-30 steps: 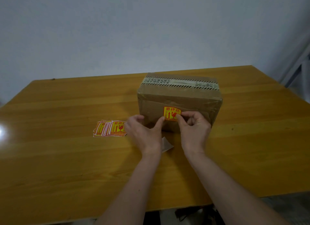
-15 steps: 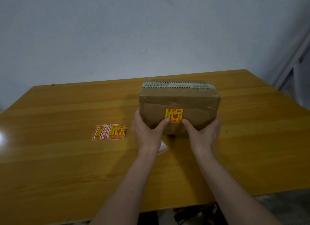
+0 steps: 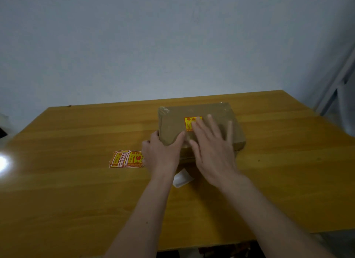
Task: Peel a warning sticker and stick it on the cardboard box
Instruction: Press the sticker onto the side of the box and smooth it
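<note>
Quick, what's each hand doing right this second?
Left hand: gripping the near left corner of the cardboard box.
Right hand: open, flat on the box, fingertips over the warning sticker.

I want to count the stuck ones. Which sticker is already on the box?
The warning sticker on the cardboard box, partly under the right hand. The others lie stacked on the table.

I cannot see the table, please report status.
Left hand grips cardboard box corner. Right hand flat, pressing warning sticker. Nothing in the way.
</note>
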